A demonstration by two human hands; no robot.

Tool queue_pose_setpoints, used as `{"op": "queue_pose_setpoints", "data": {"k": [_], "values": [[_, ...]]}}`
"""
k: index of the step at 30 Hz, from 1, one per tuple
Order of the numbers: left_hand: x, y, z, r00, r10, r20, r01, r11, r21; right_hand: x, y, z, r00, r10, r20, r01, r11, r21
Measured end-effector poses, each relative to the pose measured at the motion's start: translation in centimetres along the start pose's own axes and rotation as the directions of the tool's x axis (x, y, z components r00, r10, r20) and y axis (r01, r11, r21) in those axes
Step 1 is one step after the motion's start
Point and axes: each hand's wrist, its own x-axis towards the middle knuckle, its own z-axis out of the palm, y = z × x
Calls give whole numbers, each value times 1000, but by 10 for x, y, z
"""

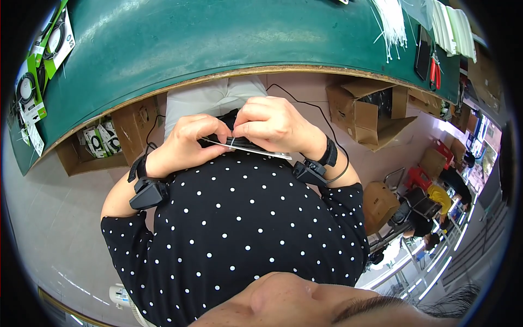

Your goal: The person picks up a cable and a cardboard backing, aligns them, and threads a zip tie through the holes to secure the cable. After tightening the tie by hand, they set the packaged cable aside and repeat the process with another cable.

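1. A green bench [218, 38] curves across the top of the view.
2. A bundle of white cable ties [391, 24] lies on it at the upper right.
3. Red-handled pliers [434, 71] lie near the bench's right edge.
4. Green and white packages [43, 60] sit at its left end.
5. An open cardboard box [362, 111] stands on the floor under the bench.

Both forearms enter from the lower edge and bend inward, bringing the hands together close against the torso. The left hand [188, 143] is curled, its fingers folded inward and its grip pinched shut at the fingertips. The right hand [272, 124] sits just beside it, touching it, knuckles up, thumb and forefinger pressed together. Each wrist wears a black strapped band.
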Motion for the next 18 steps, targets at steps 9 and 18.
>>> {"op": "queue_pose_setpoints", "data": {"k": [9, 18], "values": [[6, 3, -3, 996, -90, 27, 91, 995, -41, -1, -1, -3, 1000, 4, 3, -4, 998, -57], [3, -2, 0, 1000, -30, 6, 31, 998, -49, -2, -4, -6, 1000, 13, -2, -13, 999, -44]]}}
